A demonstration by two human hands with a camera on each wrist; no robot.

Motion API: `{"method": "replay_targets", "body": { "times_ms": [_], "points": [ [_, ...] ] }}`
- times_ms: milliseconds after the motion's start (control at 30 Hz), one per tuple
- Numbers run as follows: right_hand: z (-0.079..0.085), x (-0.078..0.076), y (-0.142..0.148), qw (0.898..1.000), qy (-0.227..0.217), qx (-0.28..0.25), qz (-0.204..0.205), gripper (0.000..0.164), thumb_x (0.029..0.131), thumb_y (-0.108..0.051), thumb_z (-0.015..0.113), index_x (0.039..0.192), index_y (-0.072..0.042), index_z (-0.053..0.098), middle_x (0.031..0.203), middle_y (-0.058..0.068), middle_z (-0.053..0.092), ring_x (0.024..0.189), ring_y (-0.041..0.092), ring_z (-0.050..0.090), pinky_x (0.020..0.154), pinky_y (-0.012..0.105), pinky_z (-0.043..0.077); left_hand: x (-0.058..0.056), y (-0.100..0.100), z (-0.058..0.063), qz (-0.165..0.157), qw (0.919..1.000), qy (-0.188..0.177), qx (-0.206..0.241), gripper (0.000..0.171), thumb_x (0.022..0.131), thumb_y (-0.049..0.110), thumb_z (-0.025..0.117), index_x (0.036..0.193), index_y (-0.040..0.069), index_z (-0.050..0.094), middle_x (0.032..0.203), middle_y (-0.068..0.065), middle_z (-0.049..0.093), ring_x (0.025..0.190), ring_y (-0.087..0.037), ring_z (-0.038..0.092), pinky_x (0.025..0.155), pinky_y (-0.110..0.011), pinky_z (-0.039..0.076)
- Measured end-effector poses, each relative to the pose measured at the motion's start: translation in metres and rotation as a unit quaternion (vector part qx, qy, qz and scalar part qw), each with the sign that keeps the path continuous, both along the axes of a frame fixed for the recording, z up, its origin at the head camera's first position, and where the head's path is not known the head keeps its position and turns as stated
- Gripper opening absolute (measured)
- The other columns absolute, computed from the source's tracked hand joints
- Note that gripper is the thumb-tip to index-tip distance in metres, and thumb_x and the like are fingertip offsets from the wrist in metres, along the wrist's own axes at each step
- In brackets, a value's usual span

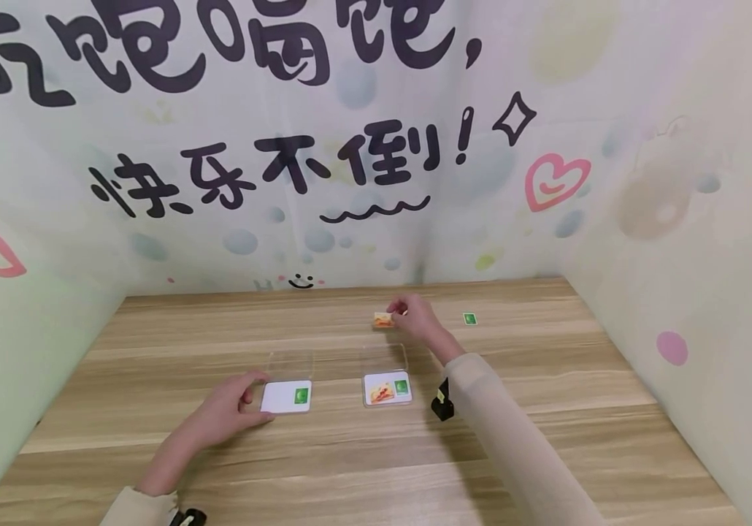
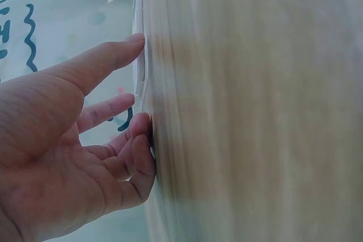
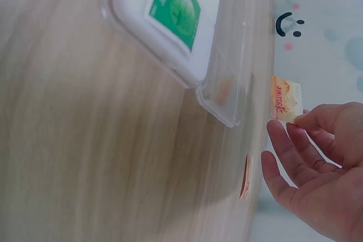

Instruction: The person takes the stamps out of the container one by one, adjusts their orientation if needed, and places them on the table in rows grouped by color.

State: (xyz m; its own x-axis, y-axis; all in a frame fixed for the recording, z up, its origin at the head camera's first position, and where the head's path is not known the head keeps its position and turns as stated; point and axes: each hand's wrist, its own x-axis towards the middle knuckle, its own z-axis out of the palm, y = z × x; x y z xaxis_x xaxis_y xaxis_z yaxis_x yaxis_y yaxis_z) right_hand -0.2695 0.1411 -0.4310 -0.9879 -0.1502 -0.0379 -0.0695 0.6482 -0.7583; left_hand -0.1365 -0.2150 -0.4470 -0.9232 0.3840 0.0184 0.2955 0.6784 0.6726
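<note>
My right hand [image 1: 415, 319] pinches a small orange picture stamp [image 1: 383, 320] between thumb and fingertips, raised above the back of the table. At the left stands an opened clear plastic case [image 1: 286, 397], its white insert bearing one green stamp [image 1: 301, 396]. My left hand [image 1: 234, 404] touches this case at its left side, thumb at the near corner and forefinger towards the hinge, both fairly straight. To the right lies a second opened clear case [image 1: 387, 400]. Its white insert carries another orange stamp [image 1: 382, 393] and a green stamp [image 3: 176, 9].
A loose green stamp [image 1: 470, 318] lies on the wooden table [image 1: 172, 343] at the back right. In the right wrist view a thin orange-edged piece [image 3: 245, 177] is seen almost edge-on. Printed walls [image 1: 376, 241] enclose the back and sides.
</note>
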Motion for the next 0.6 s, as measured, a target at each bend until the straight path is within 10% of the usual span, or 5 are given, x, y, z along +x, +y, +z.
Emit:
{"method": "replay_targets", "body": {
  "times_ms": [600],
  "points": [
    [-0.004, -0.007, 0.011, 1.000, -0.005, 0.011, -0.013, 0.012, 0.104, -0.004, 0.062, 0.111, 0.001, 0.071, 0.108, 0.016, 0.067, 0.093, 0.025, 0.062, 0.077, 0.031, 0.053, 0.000, -0.001, -0.001, 0.003, 1.0000, -0.004, 0.000, 0.058, 0.084, 0.018, 0.090, 0.129, -0.005, 0.061, 0.083, -0.002, 0.048, 0.068, -0.008, 0.039, 0.062, -0.024, 0.035]
  ]
}}
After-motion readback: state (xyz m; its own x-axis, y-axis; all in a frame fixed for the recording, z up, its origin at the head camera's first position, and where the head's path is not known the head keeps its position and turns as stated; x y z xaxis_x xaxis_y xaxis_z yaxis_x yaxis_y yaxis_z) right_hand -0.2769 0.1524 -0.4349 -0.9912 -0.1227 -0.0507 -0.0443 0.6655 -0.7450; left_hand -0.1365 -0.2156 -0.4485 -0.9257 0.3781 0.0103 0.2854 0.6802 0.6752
